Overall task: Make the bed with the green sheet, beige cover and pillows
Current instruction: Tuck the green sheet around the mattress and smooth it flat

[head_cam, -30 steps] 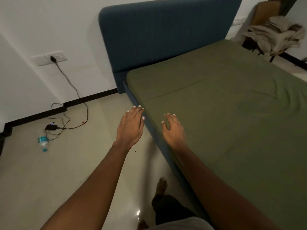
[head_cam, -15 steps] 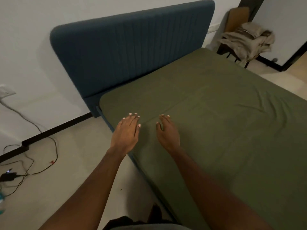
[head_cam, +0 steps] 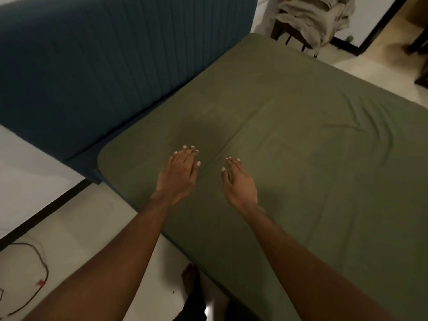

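Note:
The green sheet [head_cam: 289, 140] lies stretched over the mattress, with a few wrinkles at the right side. My left hand [head_cam: 179, 174] is over the sheet near the head-end corner, fingers straight and spread, palm down. My right hand [head_cam: 238, 184] is beside it, a little to the right, fingers straight, holding nothing. Whether the palms touch the sheet is not clear. A bundle of beige cloth [head_cam: 315, 17] lies heaped on a chair beyond the bed's far corner. No pillows are in view.
The dark blue padded headboard [head_cam: 104, 72] stands along the bed's left end against a white wall. Pale tiled floor [head_cam: 69, 239] runs along the near side, with a dark cable [head_cam: 39, 269] at the lower left. My bare foot [head_cam: 190, 274] stands by the bed edge.
Both hands have moved from the bed's near edge onto the sheet, closer to the headboard corner. The view has swung right and down over the mattress.

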